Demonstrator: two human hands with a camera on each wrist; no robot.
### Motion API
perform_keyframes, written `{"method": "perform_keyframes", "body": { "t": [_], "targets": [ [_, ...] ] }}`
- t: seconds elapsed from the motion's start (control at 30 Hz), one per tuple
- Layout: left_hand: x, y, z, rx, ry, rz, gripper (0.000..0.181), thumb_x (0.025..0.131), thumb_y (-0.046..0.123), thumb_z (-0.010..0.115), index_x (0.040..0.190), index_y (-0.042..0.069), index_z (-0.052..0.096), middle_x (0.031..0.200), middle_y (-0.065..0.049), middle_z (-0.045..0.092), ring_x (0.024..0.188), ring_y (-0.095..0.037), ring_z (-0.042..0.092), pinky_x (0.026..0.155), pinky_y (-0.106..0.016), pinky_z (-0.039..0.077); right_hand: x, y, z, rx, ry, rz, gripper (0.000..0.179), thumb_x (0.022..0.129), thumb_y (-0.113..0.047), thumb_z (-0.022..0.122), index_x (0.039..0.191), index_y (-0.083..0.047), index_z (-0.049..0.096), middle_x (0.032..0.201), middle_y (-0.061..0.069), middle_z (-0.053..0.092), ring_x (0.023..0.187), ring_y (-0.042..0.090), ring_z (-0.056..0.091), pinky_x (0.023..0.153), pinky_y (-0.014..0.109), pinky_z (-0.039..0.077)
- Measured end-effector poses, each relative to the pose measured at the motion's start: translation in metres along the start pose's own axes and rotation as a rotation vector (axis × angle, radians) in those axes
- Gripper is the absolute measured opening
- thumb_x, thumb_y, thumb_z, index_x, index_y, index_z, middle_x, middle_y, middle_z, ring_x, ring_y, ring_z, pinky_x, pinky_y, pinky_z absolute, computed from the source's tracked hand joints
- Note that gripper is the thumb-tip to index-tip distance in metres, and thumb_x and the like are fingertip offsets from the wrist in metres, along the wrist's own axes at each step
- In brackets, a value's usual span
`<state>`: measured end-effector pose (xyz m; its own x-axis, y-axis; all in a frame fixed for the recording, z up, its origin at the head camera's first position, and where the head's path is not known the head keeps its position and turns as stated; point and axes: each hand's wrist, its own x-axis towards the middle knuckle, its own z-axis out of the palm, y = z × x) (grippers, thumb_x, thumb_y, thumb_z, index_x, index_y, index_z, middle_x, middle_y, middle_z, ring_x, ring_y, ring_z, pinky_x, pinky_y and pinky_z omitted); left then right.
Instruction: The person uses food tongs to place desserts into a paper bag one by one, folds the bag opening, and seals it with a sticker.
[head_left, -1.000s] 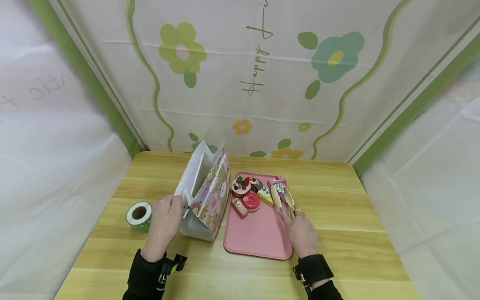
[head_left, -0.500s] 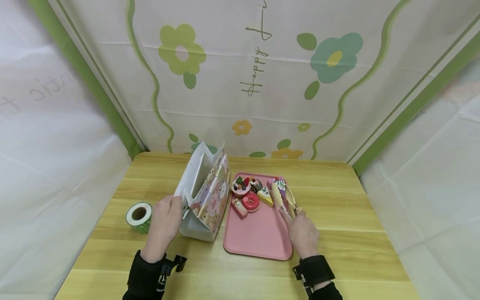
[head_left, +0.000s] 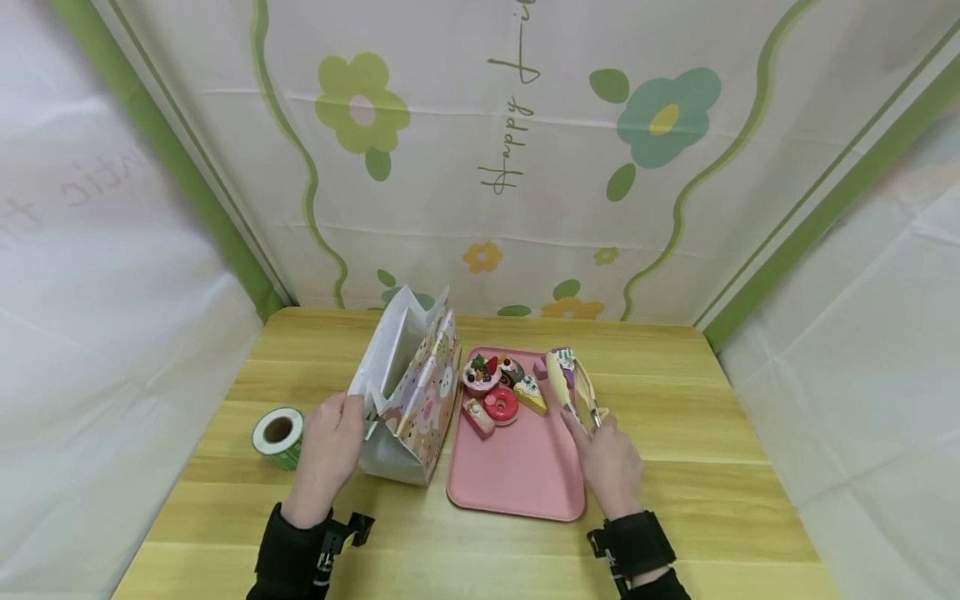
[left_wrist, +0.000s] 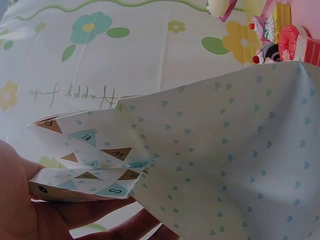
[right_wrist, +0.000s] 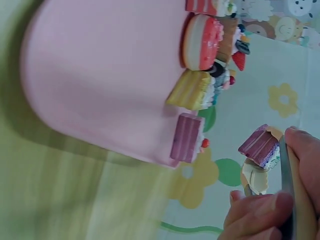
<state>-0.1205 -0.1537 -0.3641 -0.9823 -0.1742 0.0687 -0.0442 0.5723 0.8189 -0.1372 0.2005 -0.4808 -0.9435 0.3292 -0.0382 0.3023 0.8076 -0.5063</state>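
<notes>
Bag (head_left: 426,408) gripped by left hand (head_left: 330,443); tongs (head_left: 558,383) held in right hand (head_left: 613,468), clasping purple cake slice (right_wrist: 258,145)

On the table (head_left: 720,467), the bag (head_left: 426,404) stands between a roll (head_left: 283,456), left, and a tray (head_left: 517,477), right; pastries (head_left: 513,410) lie at its far end, a cake slice (right_wrist: 260,145) between tongs (head_left: 557,381) by its far right corner.

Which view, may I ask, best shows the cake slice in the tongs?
Right wrist: the cake slice shows its layers between the tongs. Head shows it small, partly hidden; left wrist, apparently, only a cropped purple sliver.
</notes>
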Motion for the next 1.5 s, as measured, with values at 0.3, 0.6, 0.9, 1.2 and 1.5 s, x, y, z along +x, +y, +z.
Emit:
{"method": "perform_keyframes", "body": {
  "t": [0.3,0.6,0.9,1.2,1.5],
  "targets": [
    [0.000,0.000,-0.001,-0.004,-0.003,-0.006,0.040,0.104,0.020,0.031,0.079,0.000,0.056,0.063,-0.010,0.042,0.050,-0.019,0.035,0.049,-0.033,0.032,-0.006,-0.011,-0.009,0.019,0.051,-0.025,0.080,0.084,-0.081,0.041,0.091,-0.002,0.049,0.061,0.007,0.044,0.047,0.021,0.047,0.041,0.034,0.031],
    [-0.001,0.000,-0.001,-0.004,0.000,-0.011,0.039,0.104,0.020,0.031,0.074,0.003,0.050,0.062,-0.008,0.036,0.051,-0.019,0.033,0.049,-0.032,0.031,-0.015,-0.031,-0.025,0.039,0.094,-0.082,0.072,0.087,-0.077,0.045,0.089,-0.005,0.049,0.059,0.004,0.041,0.044,0.020,0.043,0.040,0.033,0.029],
    [-0.002,-0.002,-0.004,0.001,0.002,-0.016,0.042,0.105,0.022,0.031,0.090,-0.002,0.062,0.069,-0.012,0.046,0.056,-0.022,0.040,0.052,-0.034,0.034,-0.027,-0.058,-0.045,0.061,0.135,-0.163,0.069,0.087,-0.076,0.045,0.084,-0.008,0.046,0.058,0.002,0.038,0.043,0.018,0.039,0.040,0.032,0.027],
    [-0.003,-0.002,-0.003,-0.008,0.014,-0.009,0.040,0.104,0.021,0.032,0.074,0.003,0.050,0.062,-0.008,0.036,0.051,-0.019,0.033,0.050,-0.032,0.030,-0.037,-0.088,-0.062,0.039,0.156,-0.282,0.074,0.087,-0.074,0.048,0.097,-0.001,0.053,0.056,0.003,0.038,0.043,0.019,0.039,0.040,0.031,0.027],
    [-0.002,-0.003,-0.003,-0.011,0.006,-0.019,0.040,0.104,0.021,0.032,0.070,0.005,0.044,0.063,-0.010,0.036,0.052,-0.021,0.033,0.050,-0.032,0.030,-0.038,-0.112,-0.069,0.021,0.250,-0.431,0.065,0.088,-0.063,0.061,0.098,0.001,0.056,0.053,0.000,0.033,0.038,0.015,0.034,0.037,0.030,0.023]
  ]
}}
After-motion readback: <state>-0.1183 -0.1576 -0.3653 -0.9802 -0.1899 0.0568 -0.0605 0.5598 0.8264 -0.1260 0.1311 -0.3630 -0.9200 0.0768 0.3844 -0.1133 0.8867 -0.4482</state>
